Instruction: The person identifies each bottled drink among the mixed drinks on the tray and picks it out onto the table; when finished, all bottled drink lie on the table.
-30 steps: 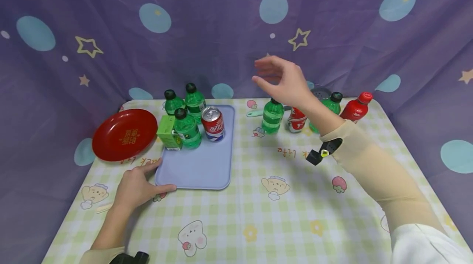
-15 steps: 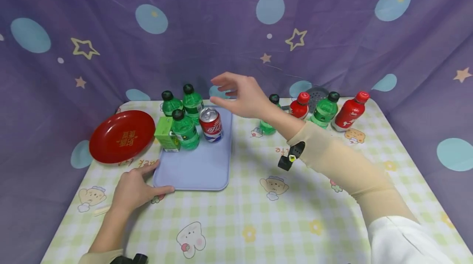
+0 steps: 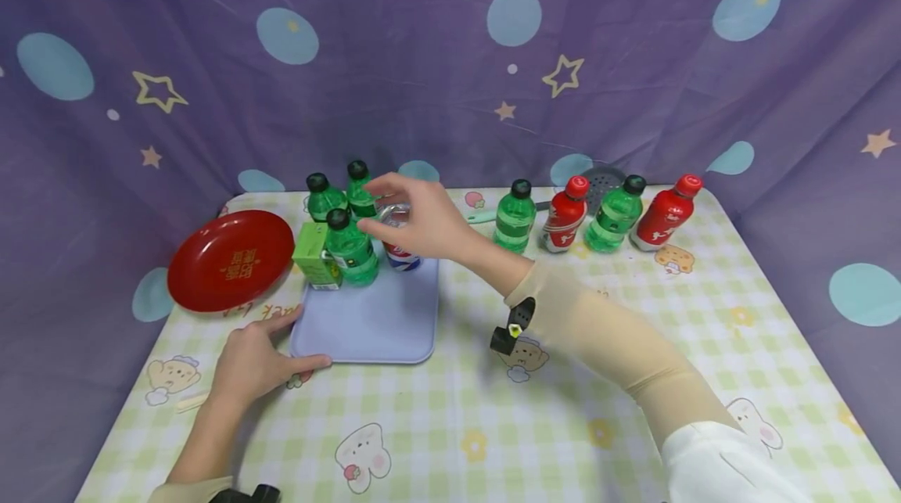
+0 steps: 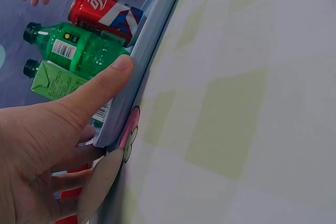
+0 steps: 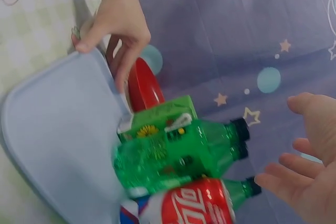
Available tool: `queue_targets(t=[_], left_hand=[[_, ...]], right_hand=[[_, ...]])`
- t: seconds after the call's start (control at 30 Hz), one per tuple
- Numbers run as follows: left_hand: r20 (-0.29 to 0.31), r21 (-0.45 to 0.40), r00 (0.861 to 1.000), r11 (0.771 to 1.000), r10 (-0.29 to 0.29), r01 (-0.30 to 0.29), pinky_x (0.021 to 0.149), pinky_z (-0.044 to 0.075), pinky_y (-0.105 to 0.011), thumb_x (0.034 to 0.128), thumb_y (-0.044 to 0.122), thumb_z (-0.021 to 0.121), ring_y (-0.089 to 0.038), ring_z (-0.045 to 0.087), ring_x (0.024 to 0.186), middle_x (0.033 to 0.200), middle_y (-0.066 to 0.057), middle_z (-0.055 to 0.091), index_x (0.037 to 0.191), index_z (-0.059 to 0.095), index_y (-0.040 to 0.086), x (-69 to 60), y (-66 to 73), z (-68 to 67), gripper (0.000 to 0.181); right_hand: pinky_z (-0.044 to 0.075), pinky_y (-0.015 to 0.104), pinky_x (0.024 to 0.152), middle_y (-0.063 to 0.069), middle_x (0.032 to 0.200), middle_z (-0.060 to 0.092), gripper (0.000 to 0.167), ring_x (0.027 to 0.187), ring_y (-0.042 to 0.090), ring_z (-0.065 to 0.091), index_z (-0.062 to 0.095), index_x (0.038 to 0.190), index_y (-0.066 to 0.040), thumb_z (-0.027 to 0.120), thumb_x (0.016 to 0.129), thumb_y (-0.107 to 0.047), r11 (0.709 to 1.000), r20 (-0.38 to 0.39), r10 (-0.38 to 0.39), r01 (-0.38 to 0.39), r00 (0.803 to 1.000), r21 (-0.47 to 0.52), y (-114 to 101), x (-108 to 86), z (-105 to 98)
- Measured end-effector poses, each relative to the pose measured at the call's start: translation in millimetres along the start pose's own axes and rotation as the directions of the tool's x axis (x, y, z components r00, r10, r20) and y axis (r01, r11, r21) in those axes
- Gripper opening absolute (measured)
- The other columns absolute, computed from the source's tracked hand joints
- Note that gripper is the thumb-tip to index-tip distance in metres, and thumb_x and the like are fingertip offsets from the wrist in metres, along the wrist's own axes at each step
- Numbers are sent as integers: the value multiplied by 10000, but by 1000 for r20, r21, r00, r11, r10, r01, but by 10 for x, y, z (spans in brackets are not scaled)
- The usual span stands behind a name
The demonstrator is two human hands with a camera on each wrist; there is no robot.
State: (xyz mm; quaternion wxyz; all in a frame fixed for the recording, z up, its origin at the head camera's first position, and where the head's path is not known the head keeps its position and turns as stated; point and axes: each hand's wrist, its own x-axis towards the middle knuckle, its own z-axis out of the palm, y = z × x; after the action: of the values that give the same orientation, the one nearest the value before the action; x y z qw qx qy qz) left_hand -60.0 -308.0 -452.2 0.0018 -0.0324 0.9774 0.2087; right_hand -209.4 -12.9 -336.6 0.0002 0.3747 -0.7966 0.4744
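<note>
My left hand (image 3: 249,362) holds the near left corner of a blue tray (image 3: 380,323), thumb on the front rim and fingers along the left side. Over the tray my right hand (image 3: 422,221) hovers with fingers apart, holding nothing. It partly hides a red, white and blue soda can (image 3: 403,256). In the right wrist view that can (image 5: 197,203) is apart from the right hand (image 5: 310,166). Beside it stand a black-capped green bottle (image 3: 355,253) and a green drink carton (image 3: 317,260). Two similar bottles (image 3: 325,202) are behind.
A red plate (image 3: 232,260) lies left of the tray. On the right stand two green bottles (image 3: 515,217) and two red bottles (image 3: 565,213) in a row. Behind them is a dark slotted utensil (image 3: 601,190) with a mint handle (image 3: 482,217). A purple curtain (image 3: 422,120) hangs behind.
My right hand has moved left and down, from above the right-hand bottles to just over the can. My left hand keeps its place at the tray corner.
</note>
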Motion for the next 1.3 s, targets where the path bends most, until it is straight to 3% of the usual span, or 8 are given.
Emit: queue_targets(t=[0.3, 0.4, 0.63, 0.97, 1.3], left_hand=[[-18, -2, 1000, 1000, 20, -20, 962, 581, -660, 621, 673, 964, -522, 653, 1252, 1392, -321, 635, 1440, 650, 46, -4, -8, 22, 1078], [-24, -1, 999, 1000, 22, -22, 957, 583, -660, 617, 666, 969, -521, 655, 1250, 1383, -322, 640, 1434, 655, 42, -16, -18, 23, 1075], [-48, -3, 998, 999, 43, -43, 930, 595, -653, 613, 654, 977, -526, 677, 1197, 1362, -328, 650, 1419, 665, 30, -13, -17, 15, 1067], [-41, 2, 999, 999, 35, -35, 943, 589, -658, 617, 648, 977, -523, 671, 1218, 1360, -324, 654, 1426, 659, 32, -14, -10, 0, 1066], [-47, 6, 998, 999, 40, -40, 937, 592, -656, 619, 640, 980, -519, 682, 1196, 1343, -322, 667, 1423, 660, 27, -3, -9, -3, 1060]], right_hand=[[583, 144, 823, 88, 1426, 702, 570, 1226, 235, 741, 628, 1448, -94, 813, 955, -311, 997, 0, -24, 24, 1000, -75, -14, -26, 315], [566, 185, 769, 74, 1428, 703, 616, 1201, 239, 745, 604, 1476, -100, 811, 952, -349, 992, 4, -12, 12, 1000, -124, -15, -43, 414], [594, 381, 1073, 78, 1547, 613, 745, 1330, 250, 682, 471, 1581, -101, 786, 969, -384, 984, 21, 31, -27, 999, -174, 4, -52, 590], [547, 429, 1151, 107, 1631, 521, 839, 1407, 282, 612, 364, 1640, -67, 755, 987, -420, 969, -13, 113, -113, 994, -219, 38, 23, 749], [508, 363, 1195, 181, 1667, 450, 855, 1500, 293, 524, 278, 1651, 7, 709, 1026, -388, 955, 13, 158, -149, 987, -256, 57, 104, 909]])
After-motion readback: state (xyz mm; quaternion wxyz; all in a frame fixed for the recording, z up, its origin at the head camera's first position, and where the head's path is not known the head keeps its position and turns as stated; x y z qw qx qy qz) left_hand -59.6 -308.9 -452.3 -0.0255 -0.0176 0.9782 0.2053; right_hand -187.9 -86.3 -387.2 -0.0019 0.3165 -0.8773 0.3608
